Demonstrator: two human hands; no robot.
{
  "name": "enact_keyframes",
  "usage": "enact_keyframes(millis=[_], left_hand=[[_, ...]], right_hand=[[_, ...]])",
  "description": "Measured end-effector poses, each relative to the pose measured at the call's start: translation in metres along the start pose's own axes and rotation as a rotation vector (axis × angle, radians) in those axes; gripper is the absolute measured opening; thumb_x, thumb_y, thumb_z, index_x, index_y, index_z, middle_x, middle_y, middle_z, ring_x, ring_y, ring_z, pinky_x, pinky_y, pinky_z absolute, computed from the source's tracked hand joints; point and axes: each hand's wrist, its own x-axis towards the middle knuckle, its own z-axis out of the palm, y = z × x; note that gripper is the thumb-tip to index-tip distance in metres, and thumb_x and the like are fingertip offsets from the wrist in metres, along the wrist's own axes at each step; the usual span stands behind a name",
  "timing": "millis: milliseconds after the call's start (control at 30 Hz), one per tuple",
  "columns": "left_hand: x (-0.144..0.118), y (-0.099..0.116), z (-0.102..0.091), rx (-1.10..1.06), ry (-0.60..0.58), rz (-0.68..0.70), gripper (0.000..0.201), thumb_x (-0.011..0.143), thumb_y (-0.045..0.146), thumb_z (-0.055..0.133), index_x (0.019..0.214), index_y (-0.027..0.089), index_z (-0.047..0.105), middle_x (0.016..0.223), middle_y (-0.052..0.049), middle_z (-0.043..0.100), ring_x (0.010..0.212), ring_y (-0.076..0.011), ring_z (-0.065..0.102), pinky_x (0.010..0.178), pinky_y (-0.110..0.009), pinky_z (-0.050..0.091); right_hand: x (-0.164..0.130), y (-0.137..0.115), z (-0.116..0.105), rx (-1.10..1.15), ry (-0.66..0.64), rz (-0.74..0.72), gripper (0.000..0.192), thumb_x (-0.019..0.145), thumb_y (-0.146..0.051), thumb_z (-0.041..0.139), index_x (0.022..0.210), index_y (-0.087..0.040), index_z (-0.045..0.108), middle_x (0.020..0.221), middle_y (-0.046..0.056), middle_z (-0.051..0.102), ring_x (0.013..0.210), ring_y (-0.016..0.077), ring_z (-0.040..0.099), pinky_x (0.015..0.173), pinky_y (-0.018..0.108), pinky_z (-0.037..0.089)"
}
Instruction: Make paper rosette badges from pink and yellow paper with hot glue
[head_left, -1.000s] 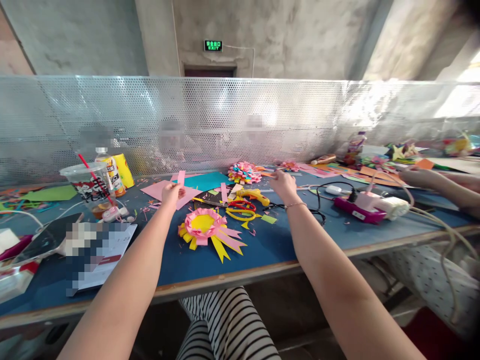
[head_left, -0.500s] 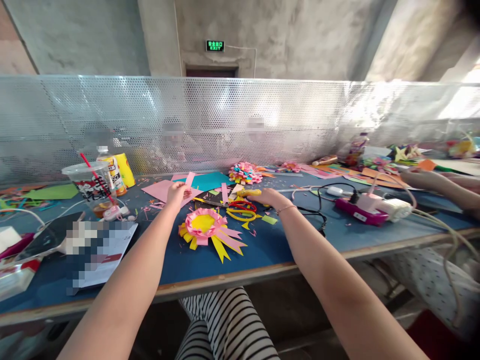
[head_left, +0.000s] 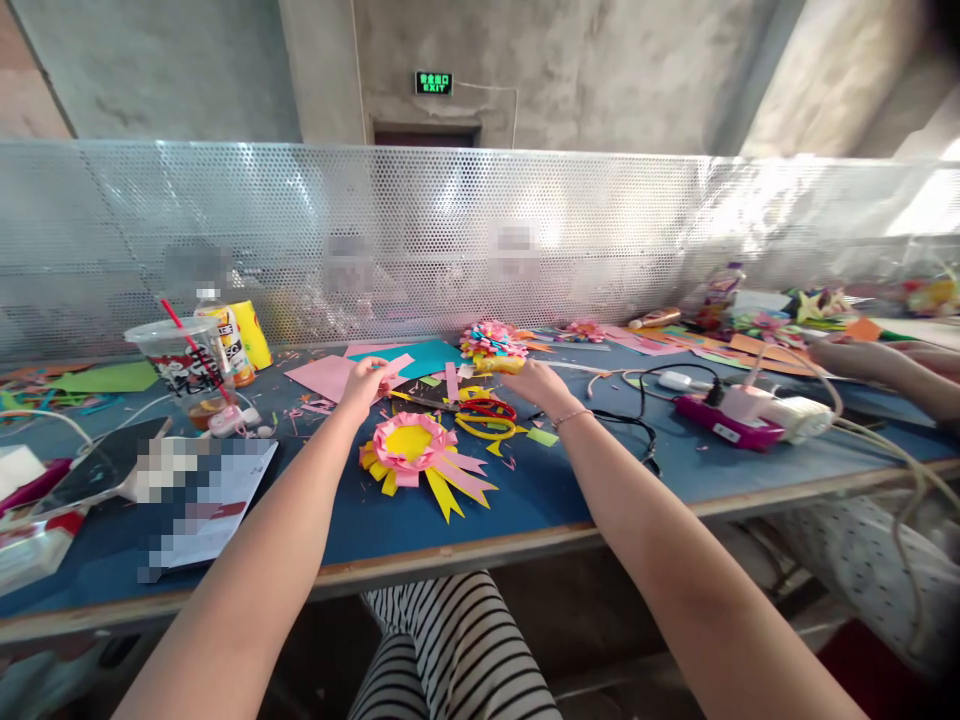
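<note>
Right hand gripping yellow glue gun, left hand pinching pink paper strip, both lifted over the blue table.

Yellow glue gun [head_left: 496, 365] is sitting in the closed right hand [head_left: 538, 382], nozzle pointing left, just above the red-and-yellow scissors [head_left: 486, 417]. Pink paper strip [head_left: 395, 365] is being held between the fingers of the left hand [head_left: 366, 384], near a pink sheet [head_left: 324, 377]. Pink-and-yellow paper rosette [head_left: 415, 449] is lying flat on the table [head_left: 570, 480] between both forearms. Paper flower [head_left: 490, 341] is resting behind the gun. Plastic cup [head_left: 180, 366] with red straw is standing far left. Another person's hand [head_left: 847, 357] is reaching in at right, near a pink power strip [head_left: 720, 425].
</note>
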Motion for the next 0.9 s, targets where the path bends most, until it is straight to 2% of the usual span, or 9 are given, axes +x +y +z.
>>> enact_keyframes(millis=[100,233,367,533,667,800,900], left_hand=[[-0.001,-0.002,0.001,0.037,-0.025,-0.012,0.015,0.067,0.024,0.063,0.076,0.018,0.053,0.058,0.001,0.059,0.04,-0.0062,0.048,0.042,-0.017,0.039],[-0.003,-0.003,0.004,0.053,-0.06,-0.03,0.019,0.065,0.028,0.068,0.071,0.017,0.053,0.051,0.004,0.053,0.037,-0.0054,0.043,0.04,-0.017,0.035],[-0.004,-0.001,0.004,0.089,-0.075,-0.005,0.02,0.065,0.029,0.068,0.071,0.017,0.054,0.048,0.006,0.048,0.038,-0.0064,0.044,0.041,-0.018,0.036],[-0.002,0.0,0.003,0.146,-0.122,0.049,0.018,0.064,0.029,0.068,0.074,0.017,0.059,0.062,0.003,0.054,0.05,-0.0078,0.052,0.044,-0.017,0.04],[-0.005,0.004,0.007,0.042,-0.192,0.131,0.021,0.064,0.03,0.071,0.079,0.018,0.063,0.068,0.003,0.056,0.06,-0.0079,0.056,0.056,-0.018,0.046],[-0.007,0.01,0.01,-0.165,-0.193,0.058,0.024,0.064,0.03,0.073,0.082,0.019,0.061,0.08,0.001,0.061,0.075,-0.0102,0.062,0.072,-0.024,0.05],[-0.006,0.009,0.008,-0.163,-0.124,0.002,0.024,0.065,0.029,0.073,0.08,0.018,0.058,0.082,0.0,0.063,0.073,-0.0115,0.064,0.067,-0.024,0.051]], right_hand=[[-0.005,-0.013,-0.005,0.073,0.131,0.05,0.051,0.077,-0.045,0.048,0.118,-0.013,0.049,0.103,0.018,0.065,0.09,0.0304,0.062,0.067,0.035,0.046],[-0.009,-0.029,-0.002,0.124,0.262,-0.072,0.053,0.077,-0.042,0.051,0.119,-0.012,0.043,0.112,0.018,0.061,0.097,0.0304,0.06,0.075,0.036,0.046],[-0.013,-0.036,0.001,0.09,0.228,-0.106,0.054,0.075,-0.041,0.054,0.118,-0.012,0.042,0.115,0.018,0.059,0.099,0.0306,0.059,0.077,0.036,0.046],[-0.015,-0.037,-0.001,0.078,0.195,-0.109,0.05,0.076,-0.042,0.054,0.115,-0.013,0.042,0.115,0.018,0.058,0.102,0.0307,0.057,0.077,0.036,0.045],[-0.015,-0.038,-0.002,0.104,0.189,-0.135,0.051,0.077,-0.045,0.053,0.115,-0.014,0.042,0.116,0.018,0.058,0.102,0.0302,0.057,0.077,0.034,0.044],[-0.017,-0.041,-0.004,0.13,0.172,-0.188,0.052,0.076,-0.046,0.053,0.116,-0.014,0.042,0.11,0.017,0.061,0.095,0.0297,0.059,0.073,0.034,0.044],[-0.02,-0.044,-0.005,0.134,0.156,-0.201,0.052,0.076,-0.045,0.053,0.116,-0.014,0.042,0.11,0.017,0.061,0.094,0.0295,0.059,0.073,0.034,0.044]])
